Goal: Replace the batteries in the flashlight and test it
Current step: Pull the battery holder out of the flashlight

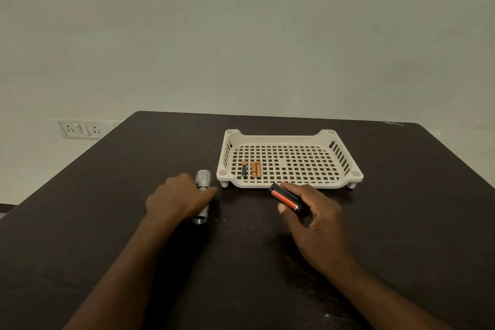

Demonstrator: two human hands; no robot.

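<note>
On the dark desk (267,262), a cream tray (290,182) near the far edge holds three loose batteries (251,169). My left hand (174,199) grips the silver flashlight (202,195); my right hand (313,217) pinches a black battery holder (285,197). I fear mixing old cells with new. No label is readable.

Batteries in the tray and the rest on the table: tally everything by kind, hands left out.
Loose batteries in the tray: 3 (one dark, two orange)
Battery holder with red cells: 1
Silver flashlight: 1
Cream perforated tray: 1
Total: 6
</note>
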